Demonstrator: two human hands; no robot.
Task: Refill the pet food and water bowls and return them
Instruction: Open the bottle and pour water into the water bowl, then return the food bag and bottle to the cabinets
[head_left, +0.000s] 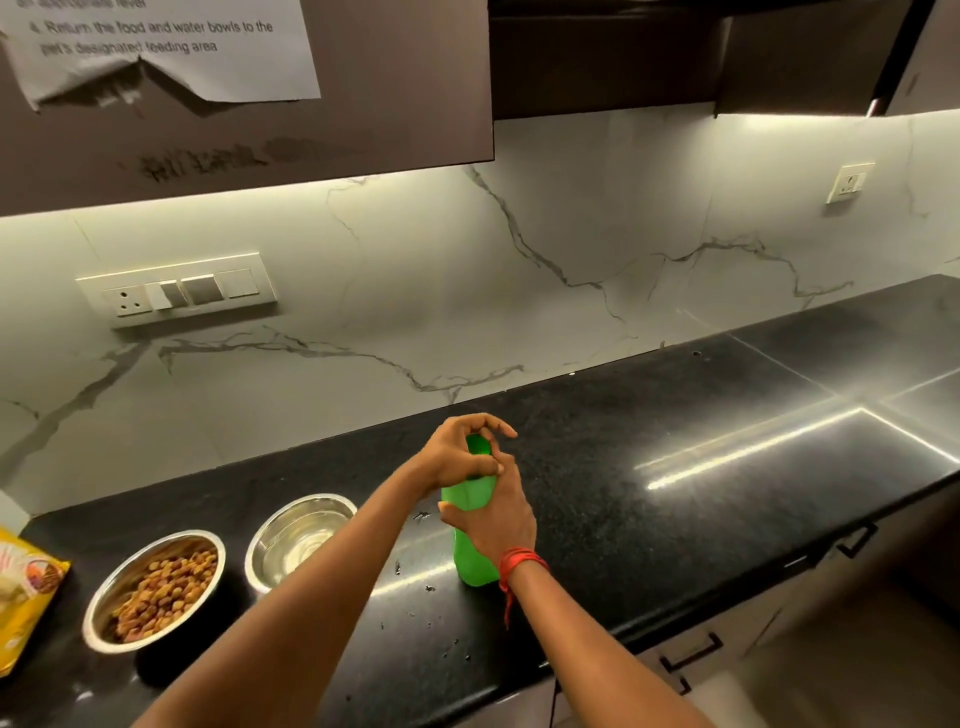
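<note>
On the black speckled stone table (675, 467), a green plastic bottle (470, 564) stands upright beside a round steel bowl of water (254, 545) and a round steel bowl of brown kibble (93, 613). The right grip (493, 519) clasps its body; the left grip (465, 452) pinches the green cap (478, 446). With both bowls apparently filled, keep the base planted and turn the cap squarely, without squeezing.

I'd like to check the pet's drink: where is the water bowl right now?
In the head view, the steel water bowl sits on the black counter, lower left of centre, between the kibble-filled food bowl and the green bottle.
</note>
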